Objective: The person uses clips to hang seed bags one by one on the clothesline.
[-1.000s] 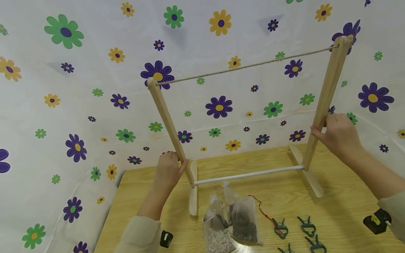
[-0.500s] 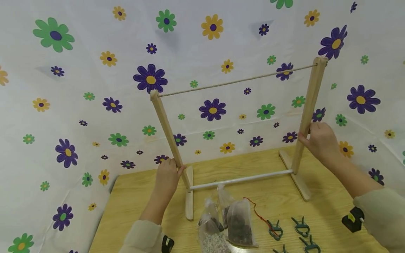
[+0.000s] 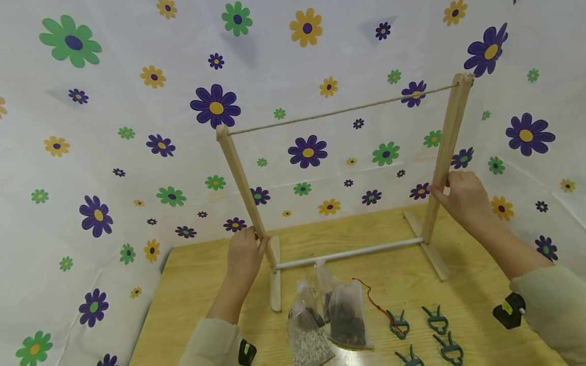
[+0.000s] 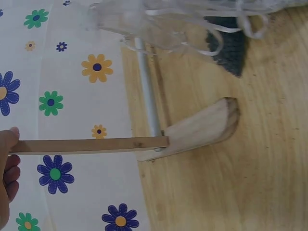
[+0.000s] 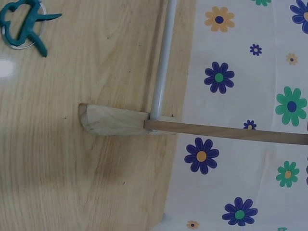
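Observation:
A wooden rack stands on the table, with a left upright [image 3: 242,178], a right upright [image 3: 448,137] and a rope [image 3: 341,113] strung between their tops. Low down, a white rod [image 3: 352,252] joins the two sides above flat wooden feet. My left hand [image 3: 243,256] grips the left upright at its lower part, thumb in front. The right upright is held by my right hand [image 3: 466,201], thumb in front and fingers behind. In the left wrist view, the left upright [image 4: 86,146] meets its foot [image 4: 202,126]. My right hand is outside the right wrist view.
In front of the rod lie several sheer drawstring bags [image 3: 349,315], one with pale granules [image 3: 312,348]. Several green clips [image 3: 437,323] and a red cord [image 3: 376,305] lie to their right. A flowered sheet [image 3: 256,46] hangs close behind the table [image 3: 197,284].
The rack's top has tipped back toward the flowered sheet, most visibly at the right upright. Both hands have kept their grips and moved with it. The head view has shifted slightly.

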`<move>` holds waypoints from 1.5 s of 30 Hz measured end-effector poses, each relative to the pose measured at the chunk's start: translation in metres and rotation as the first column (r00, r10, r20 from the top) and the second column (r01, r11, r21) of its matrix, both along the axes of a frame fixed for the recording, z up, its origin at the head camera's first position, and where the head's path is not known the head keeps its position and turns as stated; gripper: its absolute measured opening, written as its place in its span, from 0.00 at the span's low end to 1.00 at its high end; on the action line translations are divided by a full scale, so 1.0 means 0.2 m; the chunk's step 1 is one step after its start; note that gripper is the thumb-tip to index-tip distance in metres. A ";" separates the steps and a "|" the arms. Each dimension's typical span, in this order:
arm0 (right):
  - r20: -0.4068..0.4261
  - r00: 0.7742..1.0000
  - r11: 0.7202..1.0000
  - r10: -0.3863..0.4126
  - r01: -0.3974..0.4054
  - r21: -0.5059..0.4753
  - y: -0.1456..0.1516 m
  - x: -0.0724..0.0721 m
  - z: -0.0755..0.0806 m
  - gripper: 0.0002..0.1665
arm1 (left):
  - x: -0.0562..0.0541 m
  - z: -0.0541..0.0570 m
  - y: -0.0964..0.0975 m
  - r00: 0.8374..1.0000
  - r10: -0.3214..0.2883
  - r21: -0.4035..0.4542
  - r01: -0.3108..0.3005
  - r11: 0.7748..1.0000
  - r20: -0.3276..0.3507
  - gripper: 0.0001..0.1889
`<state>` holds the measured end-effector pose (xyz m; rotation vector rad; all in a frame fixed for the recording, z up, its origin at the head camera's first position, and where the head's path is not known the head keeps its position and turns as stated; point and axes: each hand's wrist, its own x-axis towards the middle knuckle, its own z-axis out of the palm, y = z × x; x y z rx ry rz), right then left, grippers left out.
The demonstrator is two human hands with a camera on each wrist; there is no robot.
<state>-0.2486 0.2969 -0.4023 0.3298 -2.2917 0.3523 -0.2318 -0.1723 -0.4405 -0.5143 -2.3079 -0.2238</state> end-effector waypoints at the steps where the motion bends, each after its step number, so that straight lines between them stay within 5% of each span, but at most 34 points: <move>1: 0.000 1.000 1.000 0.005 -0.005 -0.001 0.00 0.01 0.00 0.21 | 0.00 -0.01 0.00 1.000 -0.013 0.017 0.013 1.000 -0.024 0.17; 6: 0.042 0.999 1.000 0.017 -0.017 0.016 0.02 0.05 -0.01 0.21 | 0.03 -0.08 -0.04 0.993 -0.061 0.089 0.070 0.994 -0.097 0.16; 14: 0.144 0.989 0.995 0.033 -0.045 0.084 0.06 0.16 -0.10 0.20 | 0.07 -0.17 -0.03 0.988 -0.126 0.081 0.134 0.988 -0.092 0.13; 20: 0.200 0.976 0.982 0.081 -0.112 0.151 0.06 0.23 -0.21 0.43 | 0.10 -0.19 0.06 0.966 -0.249 0.044 0.252 0.967 -0.075 0.11; 23: 0.340 0.938 0.983 0.065 -0.118 0.138 0.02 0.27 -0.25 0.31 | 0.13 -0.20 0.13 0.939 -0.341 0.031 0.343 0.939 -0.052 0.09; 26: 0.479 0.876 0.986 0.054 -0.123 0.114 -0.02 0.31 -0.28 0.16 | 0.16 -0.22 0.20 0.914 -0.404 0.021 0.405 0.914 -0.030 0.08; 28: 0.545 0.836 0.986 0.066 -0.139 0.095 -0.06 0.34 -0.31 0.15 | 0.19 -0.23 0.26 0.906 -0.423 0.011 0.423 0.906 -0.020 0.08; 33: 0.552 0.829 0.980 0.090 -0.172 0.099 -0.14 0.40 -0.42 0.16 | 0.25 -0.24 0.41 0.909 -0.411 -0.007 0.412 0.911 0.067 0.11; 37: 0.557 0.828 0.980 0.070 -0.162 0.118 -0.22 0.44 -0.47 0.19 | 0.32 -0.23 0.53 0.909 -0.321 -0.047 0.345 0.937 0.267 0.13; 39: 0.597 0.800 0.980 0.068 -0.165 0.110 -0.25 0.45 -0.49 0.20 | 0.35 -0.22 0.59 0.883 -0.257 -0.080 0.311 0.947 0.393 0.17; 41: 0.646 0.761 0.979 0.068 -0.176 0.105 -0.29 0.47 -0.50 0.20 | 0.37 -0.21 0.64 0.837 -0.195 -0.101 0.283 0.954 0.511 0.20; 45: 0.741 0.667 0.974 0.076 -0.209 0.088 -0.35 0.48 -0.52 0.22 | 0.38 -0.23 0.72 0.754 -0.121 -0.079 0.224 0.971 0.646 0.23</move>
